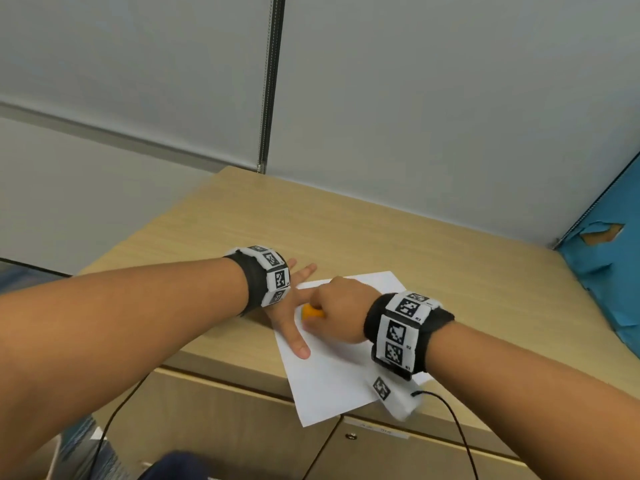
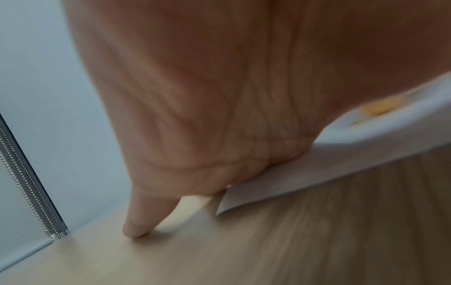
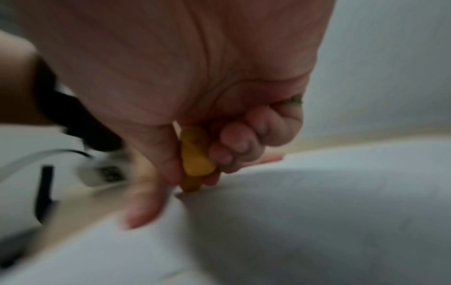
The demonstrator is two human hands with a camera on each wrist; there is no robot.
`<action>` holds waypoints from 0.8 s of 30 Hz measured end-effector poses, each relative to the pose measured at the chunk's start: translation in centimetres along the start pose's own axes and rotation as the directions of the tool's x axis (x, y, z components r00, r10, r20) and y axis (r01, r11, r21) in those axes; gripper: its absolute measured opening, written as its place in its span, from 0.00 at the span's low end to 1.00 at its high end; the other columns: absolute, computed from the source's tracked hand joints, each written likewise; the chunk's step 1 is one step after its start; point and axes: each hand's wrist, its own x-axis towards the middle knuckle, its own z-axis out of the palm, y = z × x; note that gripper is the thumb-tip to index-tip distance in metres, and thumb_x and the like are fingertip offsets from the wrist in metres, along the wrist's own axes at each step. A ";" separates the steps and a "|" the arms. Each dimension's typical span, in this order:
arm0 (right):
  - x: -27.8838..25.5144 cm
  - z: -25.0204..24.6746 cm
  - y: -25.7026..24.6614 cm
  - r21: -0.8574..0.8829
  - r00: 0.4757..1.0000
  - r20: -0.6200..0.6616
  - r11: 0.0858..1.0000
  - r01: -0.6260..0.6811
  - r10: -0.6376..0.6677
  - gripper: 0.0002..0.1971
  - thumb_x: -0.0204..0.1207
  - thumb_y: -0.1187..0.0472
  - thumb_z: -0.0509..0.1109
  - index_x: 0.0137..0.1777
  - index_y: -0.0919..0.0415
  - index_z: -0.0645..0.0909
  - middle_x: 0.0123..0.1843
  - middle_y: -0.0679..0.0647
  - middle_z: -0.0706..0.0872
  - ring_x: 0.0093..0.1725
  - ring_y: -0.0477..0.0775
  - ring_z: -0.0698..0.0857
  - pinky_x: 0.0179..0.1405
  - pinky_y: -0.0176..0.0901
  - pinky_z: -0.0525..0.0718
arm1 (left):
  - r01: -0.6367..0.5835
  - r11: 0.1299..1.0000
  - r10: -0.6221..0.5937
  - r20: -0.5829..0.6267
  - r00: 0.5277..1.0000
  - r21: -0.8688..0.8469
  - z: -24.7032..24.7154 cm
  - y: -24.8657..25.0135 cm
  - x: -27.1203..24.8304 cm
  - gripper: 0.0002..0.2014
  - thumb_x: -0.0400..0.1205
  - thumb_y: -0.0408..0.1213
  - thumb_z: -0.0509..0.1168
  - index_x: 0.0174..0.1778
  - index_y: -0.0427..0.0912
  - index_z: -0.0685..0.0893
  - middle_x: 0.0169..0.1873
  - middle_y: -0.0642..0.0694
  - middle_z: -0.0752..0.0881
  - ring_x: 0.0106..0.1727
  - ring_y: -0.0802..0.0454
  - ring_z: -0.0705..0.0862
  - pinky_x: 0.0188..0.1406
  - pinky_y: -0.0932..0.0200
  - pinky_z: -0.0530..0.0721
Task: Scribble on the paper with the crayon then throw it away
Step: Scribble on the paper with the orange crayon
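A white sheet of paper (image 1: 332,379) lies on the light wooden cabinet top (image 1: 450,258), its near corner hanging over the front edge. My left hand (image 1: 294,306) lies flat with spread fingers and presses the sheet's left part down. My right hand (image 1: 337,311) is curled round a stubby orange crayon (image 1: 310,312), whose tip touches the paper. The right wrist view shows the crayon (image 3: 195,165) between thumb and curled fingers, tip down on the paper (image 3: 305,212). The left wrist view shows my palm (image 2: 219,96) on the paper's edge (image 2: 305,173), with the crayon (image 2: 380,108) blurred beyond.
Grey partition walls (image 1: 415,98) stand behind the cabinet top. A blue panel with torn patches (image 1: 609,271) borders it on the right. Cabinet doors with a lock (image 1: 351,435) sit under the front edge. Black cables (image 1: 453,427) hang from both wrist bands.
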 end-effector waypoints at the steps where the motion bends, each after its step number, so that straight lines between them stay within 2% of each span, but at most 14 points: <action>1: -0.4 0.4 -0.8 0.034 0.999 0.028 0.999 0.043 -0.044 0.14 0.82 0.44 0.63 0.37 0.49 0.75 0.39 0.51 0.83 0.43 0.57 0.85 0.46 0.51 0.85 | -0.001 1.000 0.001 0.004 1.000 0.006 -0.1 0.1 -0.1 0.64 0.59 0.85 0.65 0.83 0.73 0.32 0.83 0.48 0.20 0.84 0.30 0.26 0.81 0.20 0.41; 3: -0.2 0.5 -0.2 0.056 0.999 0.035 0.998 0.021 -0.023 0.15 0.81 0.41 0.63 0.38 0.48 0.75 0.39 0.50 0.83 0.44 0.56 0.85 0.48 0.53 0.86 | 0.000 1.000 0.000 -0.005 1.000 -0.006 0.0 0.1 -0.1 0.64 0.58 0.85 0.65 0.81 0.75 0.30 0.83 0.48 0.20 0.85 0.31 0.27 0.80 0.20 0.42; 6: 1.1 -0.3 2.3 0.019 0.990 -0.073 0.993 -0.117 0.118 0.18 0.82 0.44 0.61 0.35 0.55 0.75 0.36 0.53 0.81 0.41 0.60 0.85 0.37 0.47 0.81 | 0.000 0.999 -0.001 -0.024 1.000 -0.035 0.4 -0.1 0.2 0.67 0.52 0.87 0.65 0.76 0.80 0.25 0.84 0.49 0.22 0.85 0.30 0.27 0.79 0.18 0.40; 8: 0.9 0.0 1.7 0.045 0.994 -0.067 0.996 -0.082 0.085 0.18 0.82 0.46 0.62 0.34 0.55 0.76 0.35 0.54 0.81 0.39 0.60 0.85 0.34 0.46 0.79 | 0.003 1.000 -0.003 -0.022 1.000 -0.028 0.3 -0.1 0.3 0.67 0.53 0.87 0.65 0.77 0.78 0.26 0.84 0.49 0.21 0.85 0.29 0.27 0.79 0.18 0.40; 11: -0.2 0.8 -0.2 0.071 0.999 0.038 0.997 0.032 -0.035 0.18 0.81 0.42 0.64 0.33 0.50 0.75 0.35 0.50 0.82 0.39 0.55 0.84 0.41 0.49 0.84 | -0.002 1.000 0.001 -0.006 1.000 -0.011 0.1 0.1 0.0 0.65 0.59 0.84 0.65 0.81 0.73 0.29 0.83 0.48 0.20 0.84 0.30 0.26 0.79 0.20 0.40; 13: 0.4 0.2 0.9 0.033 0.999 0.024 0.999 -0.028 0.027 0.18 0.82 0.41 0.62 0.33 0.49 0.74 0.36 0.50 0.82 0.41 0.57 0.84 0.42 0.49 0.83 | -0.008 1.000 0.008 -0.013 1.000 -0.030 0.2 0.1 0.0 0.66 0.57 0.85 0.66 0.80 0.75 0.27 0.83 0.49 0.21 0.84 0.30 0.26 0.80 0.19 0.40; 15: 1.2 -0.9 2.2 -0.007 0.989 -0.044 0.990 -0.139 0.138 0.18 0.82 0.43 0.61 0.34 0.52 0.75 0.37 0.52 0.81 0.40 0.59 0.85 0.36 0.46 0.80 | -0.006 0.999 0.004 -0.028 1.000 -0.049 0.4 -0.1 0.3 0.67 0.55 0.85 0.66 0.77 0.77 0.24 0.84 0.49 0.21 0.84 0.29 0.26 0.80 0.18 0.39; 17: 1.2 -0.8 1.8 -0.021 0.988 -0.067 0.990 -0.138 0.136 0.18 0.82 0.45 0.62 0.35 0.55 0.75 0.37 0.53 0.81 0.40 0.59 0.85 0.34 0.45 0.79 | 0.000 0.999 -0.001 -0.027 1.000 -0.046 0.4 -0.2 0.2 0.67 0.55 0.85 0.66 0.78 0.77 0.25 0.84 0.49 0.21 0.84 0.30 0.26 0.79 0.18 0.39; 21: -0.6 0.8 -1.0 0.069 0.999 0.002 0.997 -0.036 0.036 0.17 0.81 0.43 0.64 0.35 0.51 0.77 0.38 0.51 0.84 0.39 0.54 0.84 0.41 0.48 0.84 | -0.008 0.999 0.007 -0.018 1.000 -0.035 0.3 -0.1 0.2 0.66 0.57 0.85 0.66 0.81 0.74 0.28 0.83 0.49 0.20 0.85 0.31 0.26 0.80 0.20 0.40; 24: 0.6 -0.1 1.8 0.075 0.985 0.001 0.982 -0.173 0.173 0.18 0.83 0.43 0.61 0.40 0.54 0.81 0.41 0.53 0.87 0.42 0.57 0.85 0.41 0.48 0.82 | -0.001 0.999 -0.001 -0.038 0.999 -0.047 0.5 -0.3 0.5 0.68 0.52 0.87 0.65 0.75 0.78 0.22 0.84 0.50 0.21 0.84 0.30 0.26 0.79 0.19 0.39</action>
